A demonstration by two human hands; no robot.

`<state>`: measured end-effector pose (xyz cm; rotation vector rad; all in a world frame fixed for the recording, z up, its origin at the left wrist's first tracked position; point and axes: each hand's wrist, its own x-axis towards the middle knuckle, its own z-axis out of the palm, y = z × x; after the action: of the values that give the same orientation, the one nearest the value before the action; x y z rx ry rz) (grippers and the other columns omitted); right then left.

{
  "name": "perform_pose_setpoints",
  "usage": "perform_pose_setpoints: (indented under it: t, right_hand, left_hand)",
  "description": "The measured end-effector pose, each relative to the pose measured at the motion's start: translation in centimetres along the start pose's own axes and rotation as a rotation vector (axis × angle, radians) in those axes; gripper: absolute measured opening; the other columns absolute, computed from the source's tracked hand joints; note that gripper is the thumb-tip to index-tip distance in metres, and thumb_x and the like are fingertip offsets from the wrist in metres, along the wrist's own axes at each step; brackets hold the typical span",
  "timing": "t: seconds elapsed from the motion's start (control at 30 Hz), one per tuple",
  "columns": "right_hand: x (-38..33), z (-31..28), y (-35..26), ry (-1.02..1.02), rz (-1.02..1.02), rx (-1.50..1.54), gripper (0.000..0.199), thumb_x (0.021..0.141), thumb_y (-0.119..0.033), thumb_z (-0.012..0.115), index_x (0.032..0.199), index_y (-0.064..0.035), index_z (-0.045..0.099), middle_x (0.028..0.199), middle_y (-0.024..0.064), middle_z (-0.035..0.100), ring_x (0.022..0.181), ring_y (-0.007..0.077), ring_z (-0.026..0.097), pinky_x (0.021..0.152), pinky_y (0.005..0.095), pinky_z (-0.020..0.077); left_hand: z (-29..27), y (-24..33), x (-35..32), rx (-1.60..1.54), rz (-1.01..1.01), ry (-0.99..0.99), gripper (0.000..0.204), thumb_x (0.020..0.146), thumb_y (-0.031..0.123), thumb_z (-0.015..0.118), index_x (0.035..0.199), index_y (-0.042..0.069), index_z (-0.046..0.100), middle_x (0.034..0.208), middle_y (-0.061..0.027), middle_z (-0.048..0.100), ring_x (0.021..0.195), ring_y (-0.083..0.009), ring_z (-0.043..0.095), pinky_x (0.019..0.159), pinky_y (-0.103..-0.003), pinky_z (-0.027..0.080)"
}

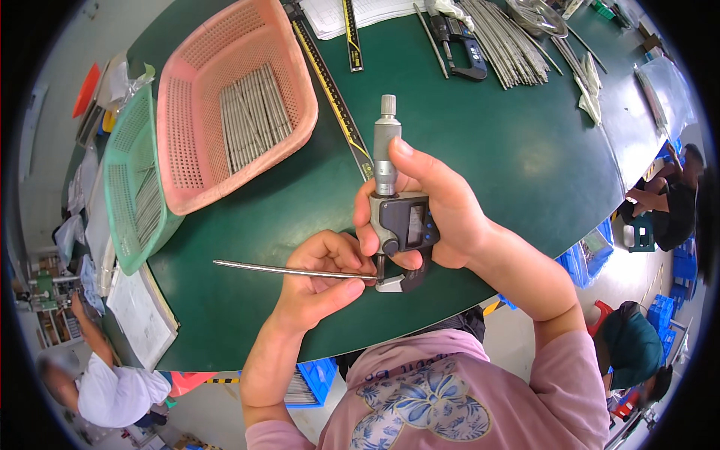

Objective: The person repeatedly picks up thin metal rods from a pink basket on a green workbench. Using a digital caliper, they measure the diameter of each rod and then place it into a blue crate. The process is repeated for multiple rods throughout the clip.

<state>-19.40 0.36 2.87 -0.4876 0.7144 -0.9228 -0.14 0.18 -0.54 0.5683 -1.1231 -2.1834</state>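
Over the front of the green table, my right hand [442, 202] is wrapped round a digital micrometer [401, 221], its thumb up by the silver thimble. The micrometer stands upright, with its jaws at the lower end. My left hand [322, 277] pinches a thin metal rod [255, 266] between thumb and fingers. The rod lies nearly level, and its right end is at the gap between the micrometer's jaws. Whether the jaws touch the rod I cannot tell.
A pink basket [172, 135] holds several metal rods; a green basket [120, 195] with rods stands left of it. A steel ruler [330, 82] runs beside the pink one. At the back lie a second micrometer [470, 56] and a rod pile [510, 45]. Other people sit on both sides.
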Motion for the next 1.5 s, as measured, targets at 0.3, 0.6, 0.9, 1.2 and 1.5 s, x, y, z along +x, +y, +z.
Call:
perform_pose_setpoints:
  t: [0.3,0.6,0.9,1.2,1.5]
  right_hand:
    - [0.2,0.7,0.2,0.053,0.01,0.139,0.067,0.087,-0.053,0.018,0.087,0.003,0.054,0.065,0.0141,0.057,0.039,0.016,0.046,0.033,0.0233,0.0369]
    - [0.5,1.1,0.7,0.06,-0.037,0.141,0.065,0.084,-0.055,0.025,0.086,0.0042,0.052,0.066,0.0175,0.055,0.04,0.0181,0.044,0.035,0.0256,0.0359]
    - [0.3,0.8,0.4,0.079,-0.094,0.111,0.064,0.084,-0.055,0.026,0.086,0.0037,0.052,0.065,0.0173,0.055,0.041,0.0188,0.045,0.036,0.0261,0.0368]
    - [0.4,0.4,0.5,0.086,-0.084,0.087,0.064,0.084,-0.054,0.024,0.087,0.004,0.053,0.067,0.0171,0.056,0.041,0.02,0.046,0.04,0.028,0.0387]
    - [0.3,0.7,0.5,0.066,-0.097,0.014,0.064,0.084,-0.052,0.023,0.087,0.0042,0.054,0.067,0.0156,0.057,0.04,0.0191,0.046,0.041,0.027,0.038]
  left_hand:
    - [-0.7,1.9,-0.6,-0.088,-0.048,0.111,0.018,0.081,0.012,0.049,0.093,-0.001,0.048,0.091,-0.0145,0.056,0.089,-0.0219,0.056,0.082,-0.033,0.044]
    - [-9.3,15.3,-6.2,0.54,0.376,0.884,0.024,0.078,0.008,0.051,0.101,0.003,0.049,0.069,-0.0032,0.052,0.042,-0.0031,0.032,0.037,-0.017,0.026]
    - [-20.8,18.8,-7.9,1.621,-0.157,0.877,0.018,0.065,-0.001,0.055,0.082,0.001,0.061,0.077,-0.0107,0.062,0.075,-0.019,0.059,0.067,-0.03,0.046]
    - [-20.5,19.7,-3.1,1.833,-0.053,0.743,0.036,0.068,0.0,0.049,0.103,0.001,0.056,0.107,-0.016,0.054,0.101,-0.0275,0.051,0.087,-0.034,0.04]
    - [-22.1,20.1,0.4,2.087,-0.527,0.72,0.039,0.081,0.028,0.042,0.113,0.007,0.052,0.114,-0.0166,0.049,0.11,-0.0302,0.044,0.093,-0.041,0.034]
